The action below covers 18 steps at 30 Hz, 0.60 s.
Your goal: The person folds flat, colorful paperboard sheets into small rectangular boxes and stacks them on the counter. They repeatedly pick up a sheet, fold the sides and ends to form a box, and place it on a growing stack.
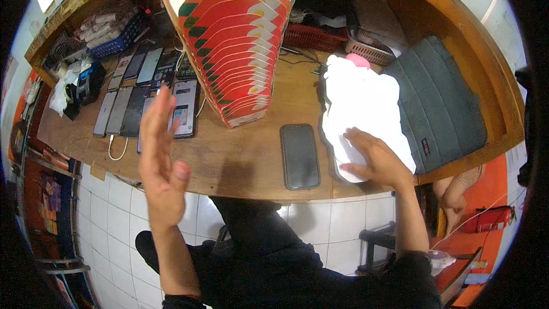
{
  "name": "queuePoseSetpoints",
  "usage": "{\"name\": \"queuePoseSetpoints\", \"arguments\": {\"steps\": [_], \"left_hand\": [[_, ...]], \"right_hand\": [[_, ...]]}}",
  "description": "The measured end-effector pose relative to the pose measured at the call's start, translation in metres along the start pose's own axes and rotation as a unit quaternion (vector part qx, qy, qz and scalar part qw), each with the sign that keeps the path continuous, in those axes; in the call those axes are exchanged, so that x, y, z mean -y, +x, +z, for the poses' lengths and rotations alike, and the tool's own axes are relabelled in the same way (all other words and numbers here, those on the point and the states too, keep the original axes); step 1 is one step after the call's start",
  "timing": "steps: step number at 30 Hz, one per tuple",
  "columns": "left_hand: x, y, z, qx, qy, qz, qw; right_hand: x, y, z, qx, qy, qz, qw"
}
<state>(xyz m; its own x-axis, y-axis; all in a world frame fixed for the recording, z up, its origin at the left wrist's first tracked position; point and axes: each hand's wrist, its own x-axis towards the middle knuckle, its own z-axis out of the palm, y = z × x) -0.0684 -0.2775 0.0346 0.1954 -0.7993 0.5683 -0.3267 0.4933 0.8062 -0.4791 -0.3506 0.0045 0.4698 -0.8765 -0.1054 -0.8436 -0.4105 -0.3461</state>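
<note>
Resting right hand (377, 162), fingers spread, on white stack (366, 100) at right of wooden worktop (243, 163), near black phone (299, 157), holding left hand (161, 166) raised, open, with white-tiled floor (121, 200) below.

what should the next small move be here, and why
Probably bring the left hand over to the left edge of the white wavy-edged pile: it is raised and holds nothing, while the right hand seems to rest on that pile alone. Going above the dark phone would be wise, since it lies just left of the pile.
</note>
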Motion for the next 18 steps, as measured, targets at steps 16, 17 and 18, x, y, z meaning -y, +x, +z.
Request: {"name": "queuePoseSetpoints", "arguments": {"steps": [16, 17, 18], "left_hand": [[-0.018, -0.088, -0.047, -0.003, 0.018, -0.068, 0.998], [-0.022, -0.089, -0.047, 0.000, 0.018, -0.066, 0.998], [-0.028, -0.089, -0.047, 0.004, 0.037, -0.051, 0.998]], "right_hand": [[0.003, -0.017, -0.035, -0.319, -0.180, -0.067, 0.928], [0.010, -0.023, -0.051, -0.379, -0.209, -0.071, 0.899], [0.021, -0.029, -0.067, -0.461, -0.227, -0.112, 0.851]]}}
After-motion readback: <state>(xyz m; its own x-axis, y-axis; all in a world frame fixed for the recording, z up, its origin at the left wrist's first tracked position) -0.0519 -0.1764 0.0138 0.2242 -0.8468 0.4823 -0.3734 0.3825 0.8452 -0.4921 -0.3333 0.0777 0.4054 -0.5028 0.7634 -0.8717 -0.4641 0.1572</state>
